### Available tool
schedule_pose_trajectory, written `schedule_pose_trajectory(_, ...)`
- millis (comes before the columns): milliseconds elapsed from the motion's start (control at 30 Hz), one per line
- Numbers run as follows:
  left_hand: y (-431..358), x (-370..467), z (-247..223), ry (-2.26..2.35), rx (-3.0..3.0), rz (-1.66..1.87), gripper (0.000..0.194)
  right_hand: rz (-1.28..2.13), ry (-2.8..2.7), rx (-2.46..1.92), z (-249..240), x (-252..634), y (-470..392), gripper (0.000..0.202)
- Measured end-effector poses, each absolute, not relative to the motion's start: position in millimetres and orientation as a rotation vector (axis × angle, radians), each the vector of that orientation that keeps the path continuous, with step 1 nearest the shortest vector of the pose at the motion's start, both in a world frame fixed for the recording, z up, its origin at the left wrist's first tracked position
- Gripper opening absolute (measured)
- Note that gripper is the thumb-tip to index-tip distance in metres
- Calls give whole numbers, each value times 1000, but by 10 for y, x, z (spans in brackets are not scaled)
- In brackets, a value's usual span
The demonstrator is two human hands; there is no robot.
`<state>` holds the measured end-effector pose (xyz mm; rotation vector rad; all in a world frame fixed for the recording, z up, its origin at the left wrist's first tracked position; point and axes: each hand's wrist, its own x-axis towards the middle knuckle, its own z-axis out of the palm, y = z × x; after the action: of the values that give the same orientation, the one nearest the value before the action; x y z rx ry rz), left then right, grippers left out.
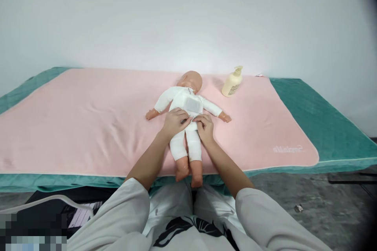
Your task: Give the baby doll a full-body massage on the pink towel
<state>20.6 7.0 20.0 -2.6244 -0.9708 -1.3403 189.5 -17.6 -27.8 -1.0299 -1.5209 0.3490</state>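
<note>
Centrally in frame: doll (193, 105), with long axis near-vertical and head uppermost. At its waist, from either side: left hand (176, 121) and right hand (205, 125), equally near, with fingers bent nearly together; whether pinching anything, impossible to tell.

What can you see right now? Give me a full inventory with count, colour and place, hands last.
Doll: 1, tan with white covering, lying on the mat
Panel: 1, grey, on the doll's chest
Pump bottle: 1, cream, standing right of the doll's head
Mat: 1, pink, under the doll
Cover: 1, green, under the mat
Wall: 1, whitish, behind
Floor: 1, grey, below
Small object: 1, greyish, on the floor; unclear what
Bar: 1, black, lower right
Cable: 1, pale, lower left
Shirt: 1, pale with black print, on the person
Left hand: 1, bare, at the doll's waist
Right hand: 1, bare, same place
</note>
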Motion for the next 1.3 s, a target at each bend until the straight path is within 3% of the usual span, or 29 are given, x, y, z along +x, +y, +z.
schedule_pose_trajectory(500, 21, 151, 212, -1207, -2490, -1634, 33, 276, -1520, -990, -258, 1894, -225, 25)
schedule_pose_trajectory(933, 128, 158, 169, -1368, -2569, -1475, 42, 387, -1451, -1048, -270, 1876, -82, 33)
schedule_pose_trajectory(1167, 367, 119, 399, -1336, -2734, -1123, 50, 466, -1481, -973, -150, 1967, 219, 49)
schedule_pose_trajectory(1300, 428, 149, 504, -1176, -2718, -1238, 47, 443, -1440, -916, -71, 1988, 284, 48)
